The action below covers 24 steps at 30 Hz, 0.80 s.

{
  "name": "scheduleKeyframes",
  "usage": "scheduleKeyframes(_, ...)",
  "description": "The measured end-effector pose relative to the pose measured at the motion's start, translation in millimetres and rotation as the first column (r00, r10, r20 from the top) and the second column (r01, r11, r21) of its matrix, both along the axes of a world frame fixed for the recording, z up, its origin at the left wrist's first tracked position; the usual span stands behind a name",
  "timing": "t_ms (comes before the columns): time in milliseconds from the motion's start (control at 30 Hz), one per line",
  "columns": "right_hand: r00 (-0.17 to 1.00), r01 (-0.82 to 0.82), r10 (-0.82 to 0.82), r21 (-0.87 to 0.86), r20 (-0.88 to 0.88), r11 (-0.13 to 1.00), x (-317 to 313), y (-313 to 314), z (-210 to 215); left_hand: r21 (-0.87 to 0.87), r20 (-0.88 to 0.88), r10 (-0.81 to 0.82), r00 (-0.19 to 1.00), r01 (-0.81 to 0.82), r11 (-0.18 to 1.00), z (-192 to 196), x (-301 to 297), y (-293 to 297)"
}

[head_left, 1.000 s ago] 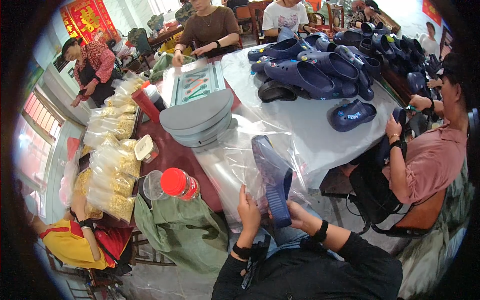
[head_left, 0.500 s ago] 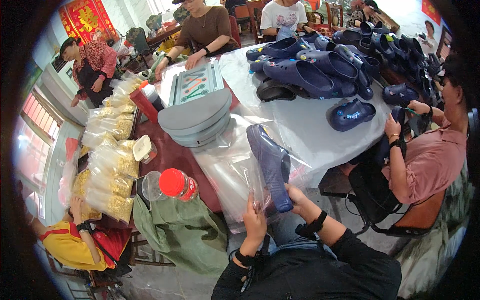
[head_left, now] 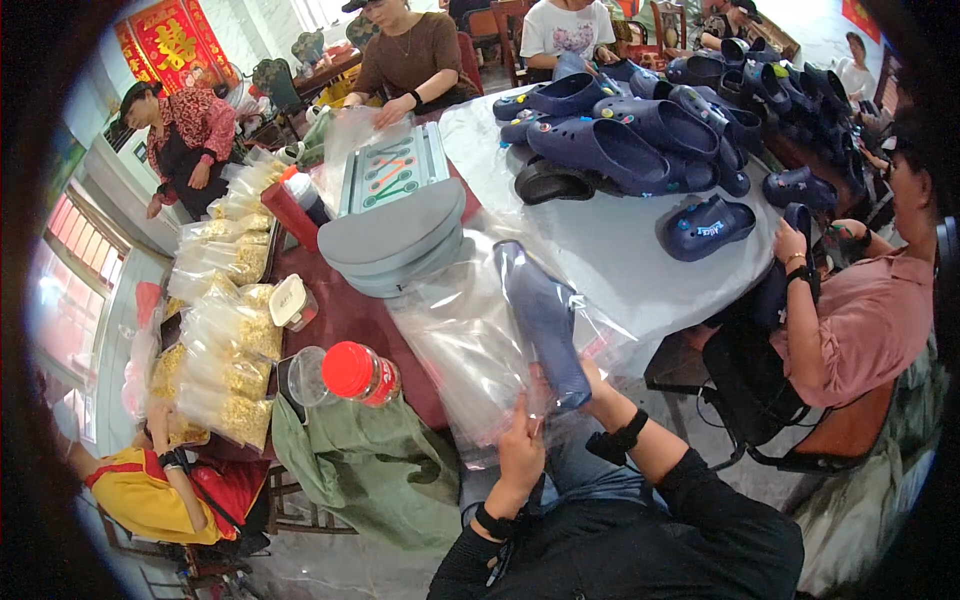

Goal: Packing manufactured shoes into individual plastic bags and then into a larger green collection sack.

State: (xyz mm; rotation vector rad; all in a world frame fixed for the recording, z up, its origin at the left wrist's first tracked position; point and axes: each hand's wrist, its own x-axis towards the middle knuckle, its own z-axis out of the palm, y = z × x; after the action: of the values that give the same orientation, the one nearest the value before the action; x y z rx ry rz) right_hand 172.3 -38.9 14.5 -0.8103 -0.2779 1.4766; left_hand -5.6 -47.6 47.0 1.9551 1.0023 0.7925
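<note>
A navy blue clog shoe (head_left: 548, 320) lies inside a clear plastic bag (head_left: 470, 340) at the near table edge. My left hand (head_left: 520, 455) pinches the open end of that bag. My right hand (head_left: 590, 385) grips the shoe's heel end through the plastic. A stack of more clear bags lies flat under and to the left of the shoe. Beyond it stands a grey heat-sealing machine (head_left: 395, 235).
A pile of navy clogs (head_left: 640, 130) covers the far right of the white-covered table (head_left: 620, 270). A red-capped bottle (head_left: 355, 372) and packets of yellow goods (head_left: 225, 340) lie left. A person in pink (head_left: 850, 320) sits right; other people sit at the far side.
The bagged shoe went from raised and upright to lying down on the bag stack, pushed forward. Both hands lowered with it and stay on the bag's near end.
</note>
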Motion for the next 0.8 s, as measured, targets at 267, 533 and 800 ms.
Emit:
scheduleKeyframes(267,0.857,0.041,0.056,-0.176,0.511,0.983,24.3,19.6,9.2,0.070,0.047,0.118,0.992,-0.122,0.990,7.2,0.1,8.3)
scheduleKeyframes(533,0.801,0.117,-0.017,-0.128,0.598,0.985,17.8,-9.1,10.4,0.130,-0.046,0.247,0.968,-0.239,0.962,14.9,2.3,7.1)
scheduleKeyframes(800,-0.006,-0.149,-0.227,0.224,0.974,0.963,-9.9,-30.8,18.4,0.072,-0.092,0.150,0.984,-0.143,0.987,9.3,4.8,3.3)
